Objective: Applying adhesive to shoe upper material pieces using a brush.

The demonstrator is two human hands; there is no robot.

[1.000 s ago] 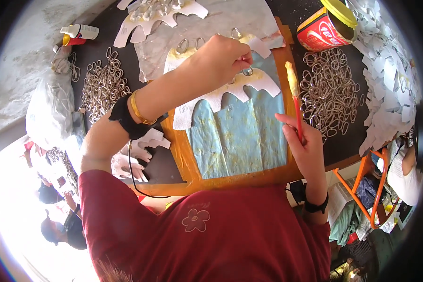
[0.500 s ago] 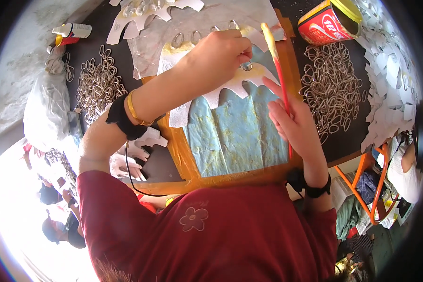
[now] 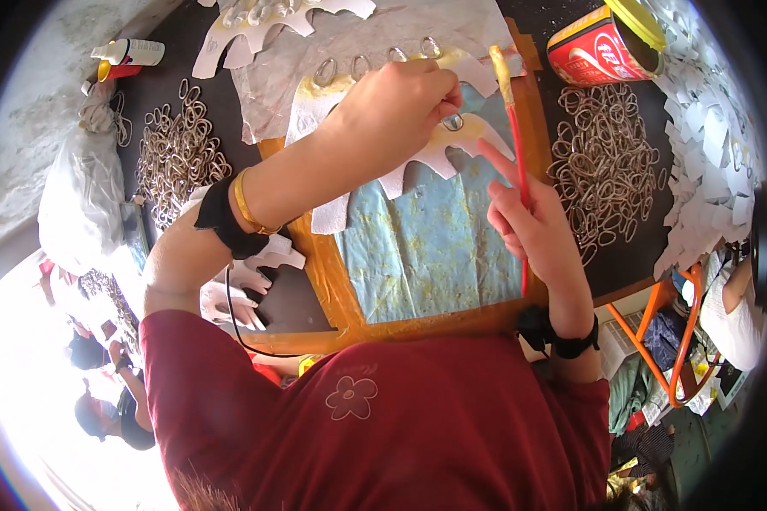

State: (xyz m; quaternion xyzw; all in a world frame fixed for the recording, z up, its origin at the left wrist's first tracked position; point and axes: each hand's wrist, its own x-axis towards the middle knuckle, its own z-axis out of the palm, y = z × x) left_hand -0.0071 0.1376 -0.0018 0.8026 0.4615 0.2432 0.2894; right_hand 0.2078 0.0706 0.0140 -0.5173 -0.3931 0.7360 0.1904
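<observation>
My left hand reaches across the work, its fingers pinched at a small oval metal ring, whose upper part they hide. That ring is at the yellow-smeared upper part of a white scalloped sheet. Several more metal rings stand along the sheet's upper edge beyond my hand. In my right hand is a slim red brush, held upright, its tip coated in pale yellow. The right index finger points out toward the sheet. My left hand and forearm cover part of the sheet.
Piles of metal rings lie at left and right. A red-and-yellow tub tilts at the far right beside white scraps. A blue sheet covers the taped board. A white bottle stands far left.
The view has shifted slightly, and the brush tip appears a little farther right. Both hands keep nearly the same pose over the sheet.
</observation>
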